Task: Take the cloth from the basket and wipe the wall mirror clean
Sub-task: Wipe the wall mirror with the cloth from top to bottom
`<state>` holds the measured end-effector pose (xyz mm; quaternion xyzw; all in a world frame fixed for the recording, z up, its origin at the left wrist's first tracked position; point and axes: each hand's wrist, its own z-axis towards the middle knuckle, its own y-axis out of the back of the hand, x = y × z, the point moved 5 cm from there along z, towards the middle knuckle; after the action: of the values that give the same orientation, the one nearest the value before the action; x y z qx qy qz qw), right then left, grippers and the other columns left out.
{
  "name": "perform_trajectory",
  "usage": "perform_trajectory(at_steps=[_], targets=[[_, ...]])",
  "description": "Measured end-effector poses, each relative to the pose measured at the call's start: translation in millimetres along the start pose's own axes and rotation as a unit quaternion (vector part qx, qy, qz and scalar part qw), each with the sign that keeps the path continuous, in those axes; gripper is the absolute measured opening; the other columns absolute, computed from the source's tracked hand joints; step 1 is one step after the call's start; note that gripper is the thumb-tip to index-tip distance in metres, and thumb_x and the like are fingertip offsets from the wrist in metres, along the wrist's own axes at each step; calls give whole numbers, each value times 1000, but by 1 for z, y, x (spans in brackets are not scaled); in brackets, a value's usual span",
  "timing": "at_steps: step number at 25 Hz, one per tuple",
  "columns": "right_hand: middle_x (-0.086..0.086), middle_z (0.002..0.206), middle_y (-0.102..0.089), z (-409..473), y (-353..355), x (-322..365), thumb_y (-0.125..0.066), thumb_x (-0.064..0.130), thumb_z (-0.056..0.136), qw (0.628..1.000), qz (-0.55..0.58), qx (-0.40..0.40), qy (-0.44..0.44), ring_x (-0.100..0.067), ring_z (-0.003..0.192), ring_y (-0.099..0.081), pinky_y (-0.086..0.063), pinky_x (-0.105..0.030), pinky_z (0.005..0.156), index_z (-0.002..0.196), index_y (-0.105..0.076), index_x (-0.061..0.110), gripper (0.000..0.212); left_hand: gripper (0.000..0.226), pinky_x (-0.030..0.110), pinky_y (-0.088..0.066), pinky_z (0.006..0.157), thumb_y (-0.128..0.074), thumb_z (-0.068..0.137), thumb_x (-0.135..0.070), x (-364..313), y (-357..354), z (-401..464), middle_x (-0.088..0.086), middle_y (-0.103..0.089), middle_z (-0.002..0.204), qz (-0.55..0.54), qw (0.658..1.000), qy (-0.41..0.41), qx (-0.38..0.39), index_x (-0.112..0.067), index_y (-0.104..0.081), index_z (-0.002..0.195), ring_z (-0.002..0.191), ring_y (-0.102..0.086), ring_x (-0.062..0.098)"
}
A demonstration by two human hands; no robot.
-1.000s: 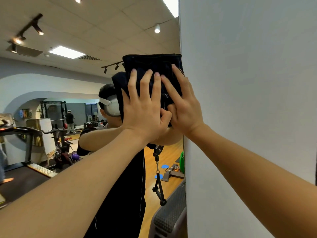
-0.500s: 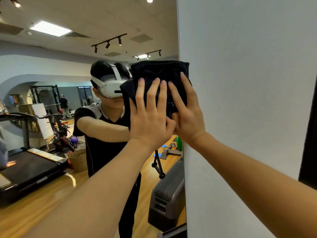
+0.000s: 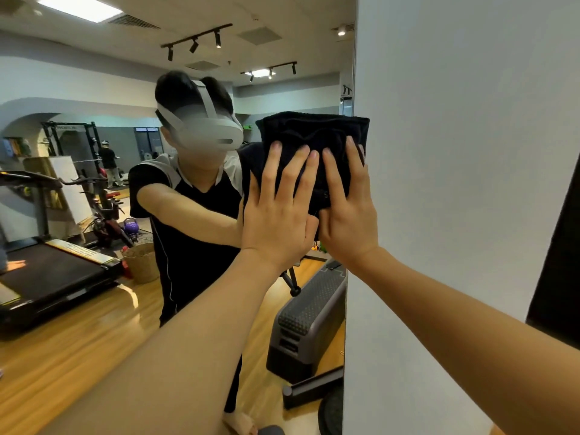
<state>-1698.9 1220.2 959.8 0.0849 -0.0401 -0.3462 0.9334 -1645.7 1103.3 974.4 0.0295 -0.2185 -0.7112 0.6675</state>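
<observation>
Black cloth (image 3: 314, 136), folded thick, pinned flat on the mirror (image 3: 94, 324) by both hands: left hand (image 3: 277, 211) and right hand (image 3: 348, 211) flat, fingers straight, pressing, no grip. It sits at the mirror's right edge beside the white wall (image 3: 455, 183). Soft, light, likely bunches; palms spread centrally should suit. Basket (image 3: 142, 262) reflected, low left.

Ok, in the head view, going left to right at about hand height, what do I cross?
Treadmill reflected in the mirror → woven basket reflected → left hand flat on the dark cloth → right hand on the cloth, at the mirror's right edge → white wall.
</observation>
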Motion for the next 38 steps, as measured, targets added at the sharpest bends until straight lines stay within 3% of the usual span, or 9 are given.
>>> perform_trajectory(at_steps=[3, 10, 15, 21, 25, 27, 30, 33, 38], targets=[[-31, 166, -19, -4, -9, 19, -53, 0, 90, 1000, 4, 1, 4, -52, 156, -13, -36, -64, 118, 157, -36, 1, 69, 79, 59, -43, 112, -43, 87, -30, 14, 7, -15, 6, -19, 165, 11, 1000, 5, 11, -13, -26, 163, 155, -14, 36], [-31, 165, -20, -12, -43, 91, -57, 2, 90, 1000, 15, -24, 13, -53, 155, -13, -25, -69, 120, 156, -38, 0, 69, 80, 59, -43, 113, -41, 86, -30, 74, 38, -57, 5, -16, 166, 37, 998, 8, 41, -14, -25, 163, 156, -10, 35], [-32, 164, -22, -14, -61, 138, -48, 11, 94, 999, 24, -27, 20, -56, 154, -16, -15, -63, 127, 155, -40, -2, 63, 83, 58, -41, 115, -47, 82, -27, 116, 61, -82, 5, -17, 165, 44, 998, 2, 39, -13, -29, 162, 156, -12, 35], [-28, 166, -24, -14, -88, 202, -45, 19, 92, 1000, 18, -20, 12, -52, 155, -16, -24, -65, 123, 158, -38, 5, 67, 88, 60, -40, 114, -55, 81, -25, 171, 90, -115, 3, -17, 166, 58, 997, 2, 42, -16, -22, 162, 157, -12, 34], [-26, 166, -23, -13, -106, 252, -48, 18, 88, 1000, 16, -18, 15, -51, 156, -17, -24, -63, 124, 159, -35, 9, 72, 84, 45, -1, 127, -52, 79, -27, 210, 119, -137, 4, -22, 165, 123, 992, -11, 23, -13, -32, 160, 155, -19, 35], [-25, 166, -24, -12, -116, 280, -48, 19, 87, 999, 16, -19, 20, -50, 156, -17, -25, -63, 122, 159, -35, 11, 73, 83, 45, -12, 121, -51, 80, -27, 235, 132, -150, 5, -22, 165, 117, 993, -7, 25, -13, -32, 160, 155, -19, 36], [-24, 167, -24, -11, -133, 321, -48, 20, 87, 1000, 16, -13, 16, -49, 156, -17, -28, -66, 119, 160, -32, 14, 75, 82, 59, -35, 116, -48, 84, -24, 273, 148, -171, 6, -21, 166, 84, 996, 4, 40, -15, -26, 162, 157, -17, 37], [-22, 168, -23, -9, -149, 365, -47, 21, 87, 1000, 20, -5, 6, -49, 156, -16, -25, -63, 122, 161, -31, 15, 76, 82, 66, -36, 113, -45, 86, -25, 312, 168, -187, 4, -18, 167, 77, 996, 3, 55, -17, -18, 163, 158, -14, 36], [-19, 167, -20, -2, -171, 428, -48, 22, 87, 1000, 12, -1, 13, -50, 155, -18, -17, -59, 127, 159, -38, 13, 74, 79, 65, -42, 109, -47, 85, -20, 362, 203, -213, 7, -21, 165, 79, 996, -2, 40, -13, -24, 161, 156, -17, 38]])
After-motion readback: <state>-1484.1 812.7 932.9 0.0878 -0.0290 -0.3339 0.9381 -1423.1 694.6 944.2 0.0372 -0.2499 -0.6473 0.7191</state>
